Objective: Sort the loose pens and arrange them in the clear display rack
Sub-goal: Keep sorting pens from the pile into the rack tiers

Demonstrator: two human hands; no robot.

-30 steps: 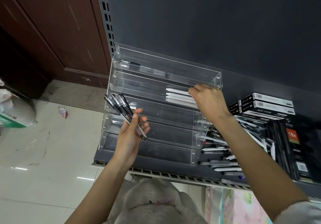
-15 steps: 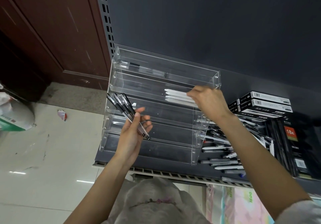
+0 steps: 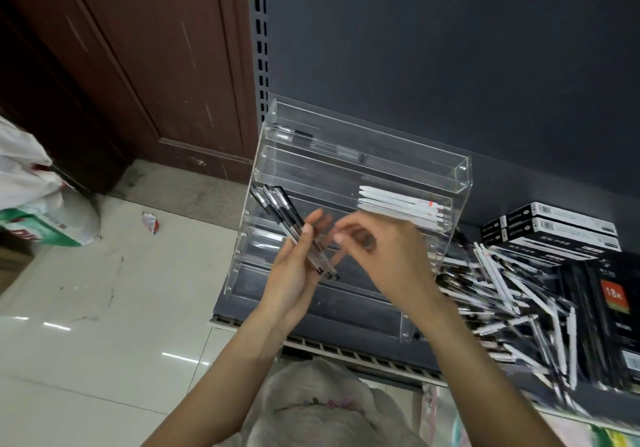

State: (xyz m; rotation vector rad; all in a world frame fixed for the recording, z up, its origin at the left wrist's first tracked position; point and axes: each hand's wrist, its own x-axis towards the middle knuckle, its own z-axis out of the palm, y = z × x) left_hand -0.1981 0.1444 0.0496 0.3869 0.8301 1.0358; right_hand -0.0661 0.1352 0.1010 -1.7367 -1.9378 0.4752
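A clear tiered display rack (image 3: 460, 176) stands on the dark shelf. Its top tier holds a few clear pens (image 3: 322, 143), and the second tier holds three white pens (image 3: 401, 204). My left hand (image 3: 294, 273) holds a bundle of black-capped clear pens (image 3: 280, 214) in front of the rack's lower tiers. My right hand (image 3: 384, 252) is beside it, blurred, with curled fingers reaching at the bundle; it has nothing in it that I can make out. A heap of loose pens (image 3: 509, 304) lies to the right of the rack.
Black pen boxes (image 3: 561, 228) are stacked at the back right, with black packs (image 3: 613, 315) marked 18K beside the heap. The shelf's front edge (image 3: 346, 349) runs below the rack. A white sack (image 3: 38, 211) sits on the tiled floor at left, by a brown door (image 3: 131, 65).
My right hand has left the white pens in the second tier and come down and left to the bundle in my left hand. The left hand has barely moved.
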